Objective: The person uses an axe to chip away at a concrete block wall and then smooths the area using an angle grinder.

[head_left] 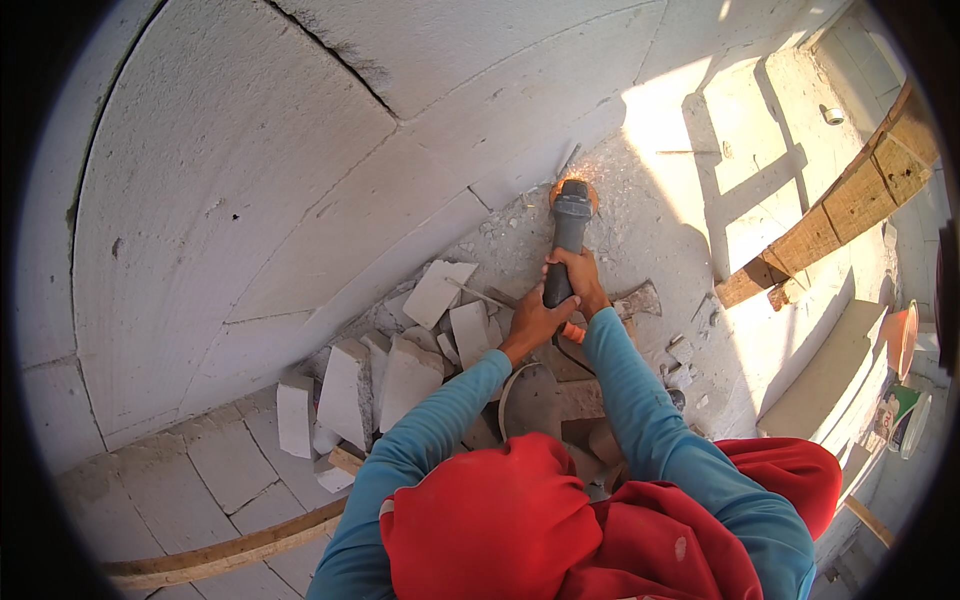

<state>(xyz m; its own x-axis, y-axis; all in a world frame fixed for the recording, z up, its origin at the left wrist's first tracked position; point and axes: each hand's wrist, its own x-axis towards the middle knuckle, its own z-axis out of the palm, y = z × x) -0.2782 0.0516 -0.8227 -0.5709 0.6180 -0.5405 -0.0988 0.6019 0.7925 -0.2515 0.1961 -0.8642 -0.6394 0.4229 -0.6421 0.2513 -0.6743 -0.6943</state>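
I grip a dark angle grinder [569, 225] with both hands: my left hand [540, 318] is wrapped round its rear body, my right hand [578, 275] holds it a little farther forward. Orange sparks [590, 172] fly at its head, beside a thin metal rod [572, 157] at the foot of the white block wall [240, 190]; the disc is mostly hidden. A black cord [568, 355] runs down from the grinder, near an orange object [574, 332] that I cannot make out. Below and left lie several broken white block pieces [405, 375] and another thin rod [470, 291].
A rough plank [840, 210] slants across the sunlit right side. Long blocks [820, 360], an orange bucket [898, 340] and a white-rimmed container [905, 425] stand at the right. A timber strip [220, 548] crosses the lower left. A worn metal tool [635, 300] lies beside my right wrist.
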